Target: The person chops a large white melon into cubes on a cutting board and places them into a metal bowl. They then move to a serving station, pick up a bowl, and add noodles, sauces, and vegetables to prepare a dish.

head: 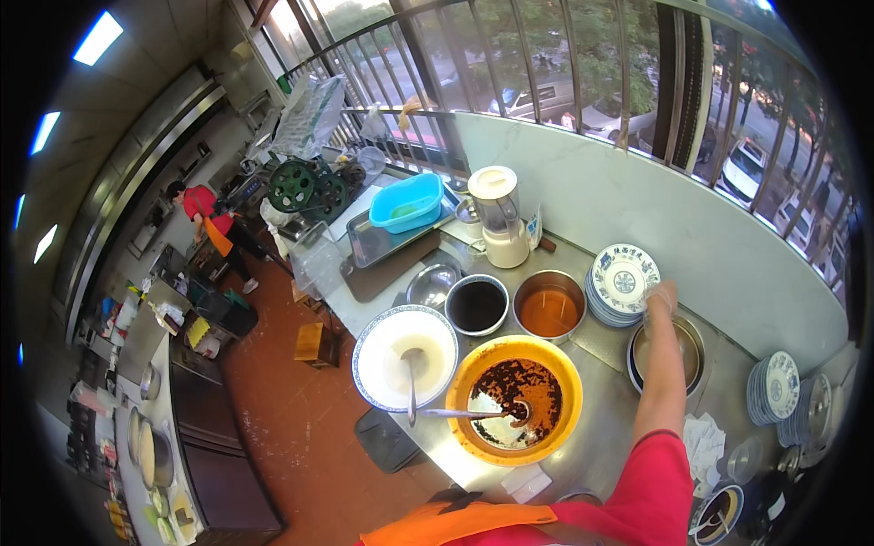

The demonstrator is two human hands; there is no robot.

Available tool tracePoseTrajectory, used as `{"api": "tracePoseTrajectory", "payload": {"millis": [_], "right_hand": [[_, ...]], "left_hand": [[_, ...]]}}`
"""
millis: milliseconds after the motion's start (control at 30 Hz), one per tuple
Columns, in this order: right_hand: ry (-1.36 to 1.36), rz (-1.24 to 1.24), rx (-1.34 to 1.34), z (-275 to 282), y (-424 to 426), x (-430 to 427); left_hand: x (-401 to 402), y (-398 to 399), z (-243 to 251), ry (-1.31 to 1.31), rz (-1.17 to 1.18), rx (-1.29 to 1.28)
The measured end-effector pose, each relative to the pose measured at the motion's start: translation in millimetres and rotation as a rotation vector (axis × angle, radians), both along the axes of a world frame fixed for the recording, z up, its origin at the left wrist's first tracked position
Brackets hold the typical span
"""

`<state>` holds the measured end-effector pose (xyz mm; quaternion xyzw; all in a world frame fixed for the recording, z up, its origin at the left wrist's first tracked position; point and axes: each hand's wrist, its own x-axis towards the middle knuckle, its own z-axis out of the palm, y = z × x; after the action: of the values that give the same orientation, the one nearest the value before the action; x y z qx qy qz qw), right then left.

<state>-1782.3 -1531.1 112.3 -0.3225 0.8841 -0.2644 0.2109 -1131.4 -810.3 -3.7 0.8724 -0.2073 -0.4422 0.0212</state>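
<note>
My right hand (661,297), in a thin clear plastic glove, touches the right rim of a stack of blue-patterned plates (625,278); whether its fingers grip a plate is unclear. My forearm passes over a metal bowl (686,355). My left hand is out of view. Before me stand a yellow basin (572,403) with dark red chili sauce and a ladle (471,413), and a white blue-rimmed bowl (372,368) of pale liquid with a spoon (412,389). Behind them are a bowl of dark liquid (476,305) and a metal pot of amber liquid (550,307).
A blender (505,232), a blue plastic basin (407,205) and a metal tray (372,239) stand farther back. More stacked plates (773,389) are at right, near paper slips (703,447). A person in red (208,211) stands across the kitchen. A railing (577,68) borders the window.
</note>
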Motion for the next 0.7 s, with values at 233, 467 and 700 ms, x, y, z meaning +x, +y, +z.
{"api": "tracePoseTrajectory", "payload": {"millis": [233, 467, 700], "right_hand": [[-0.036, 0.189, 0.139, -30, -27, -48], [-0.028, 0.193, -0.104, -24, -17, -88], [0.681, 0.561, -0.454, 99, 20, 24]], "left_hand": [[25, -3, -7, 0.025, -0.034, -0.029], [83, -25, -2, -0.035, -0.057, -0.747], [67, -181, 152, -0.269, 0.334, -1.284]]}}
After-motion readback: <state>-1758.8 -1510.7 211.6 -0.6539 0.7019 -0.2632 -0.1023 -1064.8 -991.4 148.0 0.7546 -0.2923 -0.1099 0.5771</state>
